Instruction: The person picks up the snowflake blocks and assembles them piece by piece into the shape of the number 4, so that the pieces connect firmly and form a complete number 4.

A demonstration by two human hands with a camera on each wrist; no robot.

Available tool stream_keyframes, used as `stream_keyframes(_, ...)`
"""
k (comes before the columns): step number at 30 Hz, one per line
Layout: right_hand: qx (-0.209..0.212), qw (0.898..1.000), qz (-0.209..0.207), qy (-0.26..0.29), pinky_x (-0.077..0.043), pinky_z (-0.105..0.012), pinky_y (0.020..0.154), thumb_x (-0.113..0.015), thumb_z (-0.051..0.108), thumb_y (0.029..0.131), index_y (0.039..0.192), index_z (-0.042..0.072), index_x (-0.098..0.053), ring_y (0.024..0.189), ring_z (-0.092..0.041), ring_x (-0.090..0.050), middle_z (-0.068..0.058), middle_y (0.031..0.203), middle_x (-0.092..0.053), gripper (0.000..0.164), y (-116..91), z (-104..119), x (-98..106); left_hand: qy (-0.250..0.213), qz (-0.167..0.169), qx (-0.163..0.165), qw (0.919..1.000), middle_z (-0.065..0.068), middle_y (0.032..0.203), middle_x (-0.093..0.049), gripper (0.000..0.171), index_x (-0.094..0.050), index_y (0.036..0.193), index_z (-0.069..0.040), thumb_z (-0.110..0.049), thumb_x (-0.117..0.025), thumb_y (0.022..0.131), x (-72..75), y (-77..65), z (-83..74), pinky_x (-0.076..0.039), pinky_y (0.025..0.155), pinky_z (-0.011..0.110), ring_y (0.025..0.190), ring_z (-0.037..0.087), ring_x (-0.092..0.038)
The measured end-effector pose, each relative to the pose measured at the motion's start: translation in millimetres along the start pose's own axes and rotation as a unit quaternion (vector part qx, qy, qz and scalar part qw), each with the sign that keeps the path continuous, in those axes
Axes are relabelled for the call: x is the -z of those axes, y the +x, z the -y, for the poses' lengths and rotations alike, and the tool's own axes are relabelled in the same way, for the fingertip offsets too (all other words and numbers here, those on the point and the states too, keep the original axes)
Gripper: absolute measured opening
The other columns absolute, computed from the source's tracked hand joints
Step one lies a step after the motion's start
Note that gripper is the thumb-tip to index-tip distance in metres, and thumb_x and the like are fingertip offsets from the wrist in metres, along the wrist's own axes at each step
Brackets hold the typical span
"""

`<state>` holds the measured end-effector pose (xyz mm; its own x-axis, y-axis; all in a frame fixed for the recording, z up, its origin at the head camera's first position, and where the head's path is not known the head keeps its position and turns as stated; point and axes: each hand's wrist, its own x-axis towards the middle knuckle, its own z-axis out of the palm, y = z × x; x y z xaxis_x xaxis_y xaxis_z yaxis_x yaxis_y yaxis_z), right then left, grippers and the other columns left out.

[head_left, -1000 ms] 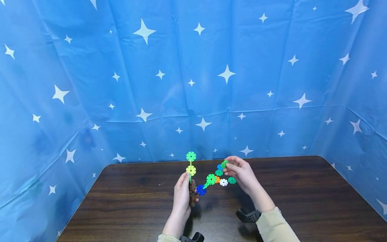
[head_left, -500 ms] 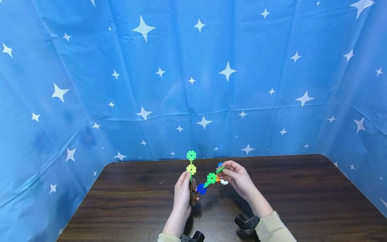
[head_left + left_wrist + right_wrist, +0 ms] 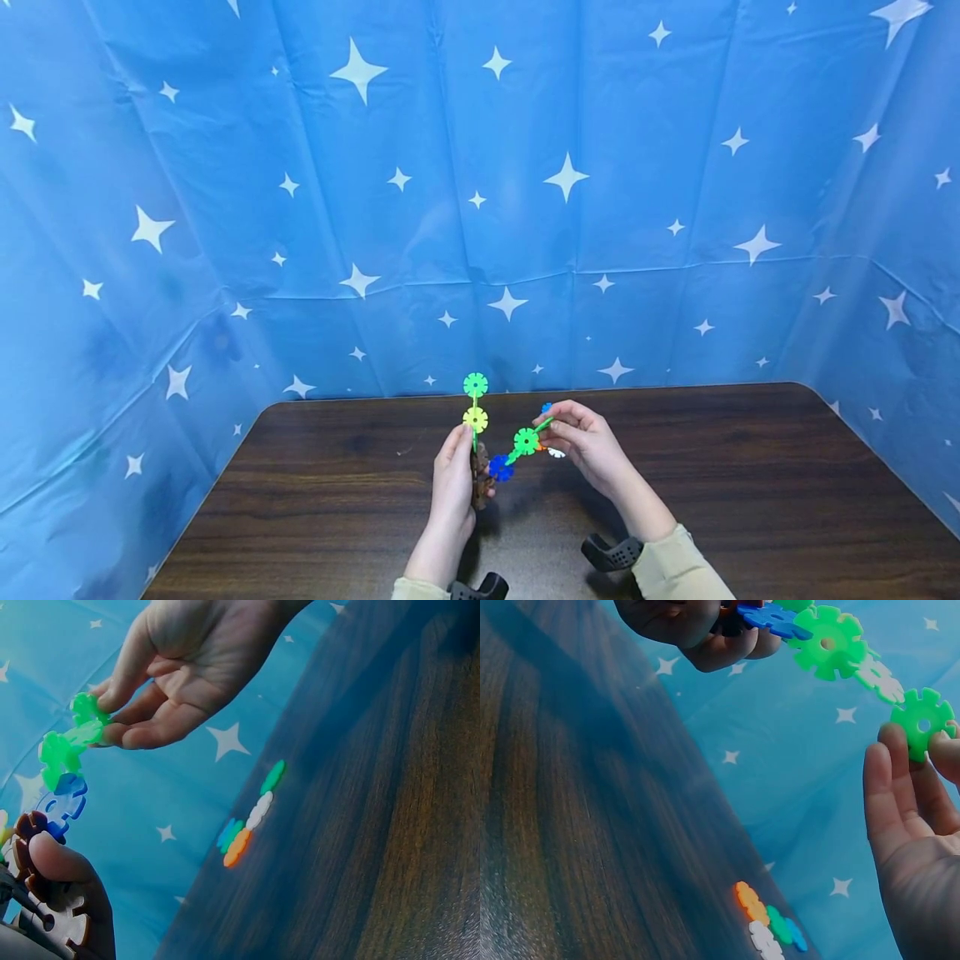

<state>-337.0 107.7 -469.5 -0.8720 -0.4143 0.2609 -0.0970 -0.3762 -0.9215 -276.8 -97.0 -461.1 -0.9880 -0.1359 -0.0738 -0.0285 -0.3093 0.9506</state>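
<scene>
Blue star-printed curtain (image 3: pixel 420 233) behind; dark wood-grain counter (image 3: pixel 337 500) below; left hand (image 3: pixel 452 475) curled round brown discs (image 3: pixel 25 862) in a linked chain (image 3: pixel 844 637), held above the counter; right hand (image 3: pixel 588 442) pinching a green disc (image 3: pixel 907 725) at the chain's end, thumb against fingertips; whether slotted, cannot tell; loose discs (image 3: pixel 238 848), orange, white, green, blue, lie on the counter.

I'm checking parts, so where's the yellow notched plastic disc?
In the head view, the yellow disc sits just above the left hand, below the topmost green notched plastic disc, left of the right hand.
</scene>
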Motion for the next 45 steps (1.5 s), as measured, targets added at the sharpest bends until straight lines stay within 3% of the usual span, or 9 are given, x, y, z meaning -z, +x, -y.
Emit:
stream_keyframes(14,0.034,0.998,0.044,0.023,-0.054,-0.032,0.08,-0.05,0.002,0.1,0.104,0.011,-0.062,0.089,-0.016,-0.064,-0.005,0.107,-0.067,0.016,-2,-2,1,0.001,-0.011,0.006,0.9999,-0.001,0.066,-0.047,0.041,-0.051,0.131,-0.009,-0.039,-0.046,0.103,-1.0,0.5,1.4,-0.043,0.04,0.023,0.05,0.009,-0.045)
stream_keyframes(34,0.036,0.997,0.06,0.036,-0.053,-0.035,0.085,-0.052,0.005,0.099,0.102,0.013,-0.063,0.093,-0.016,-0.064,-0.004,0.11,-0.067,0.014,-3,-4,-2,-0.005,-0.014,0.011,0.9998,-0.002,0.065,-0.047,0.037,-0.052,0.125,-0.009,-0.039,-0.044,0.103,1.4,2.1,2.5,-0.043,0.04,0.022,0.049,0.008,-0.045)
stream_keyframes(38,0.038,0.998,0.044,0.032,-0.053,-0.036,0.085,-0.052,0.003,0.099,0.104,0.009,-0.064,0.092,-0.016,-0.065,-0.006,0.111,-0.068,0.014,-3,-4,-4,-0.002,-0.015,0.011,0.9998,-0.002,0.066,-0.047,0.04,-0.051,0.128,-0.009,-0.039,-0.044,0.103,1.1,1.4,1.8,-0.043,0.041,0.022,0.05,0.008,-0.045)
stream_keyframes(45,0.026,0.999,-0.042,-0.006,-0.052,-0.045,0.087,-0.057,0.007,0.097,0.112,-0.002,-0.062,0.092,-0.018,-0.065,-0.011,0.115,-0.067,0.018,-3,-6,-16,-0.001,-0.027,0.005,0.9996,-0.001,0.066,-0.047,0.037,-0.05,0.126,-0.007,-0.037,-0.042,0.104,1.1,2.8,2.2,-0.044,0.041,0.022,0.05,0.009,-0.045)
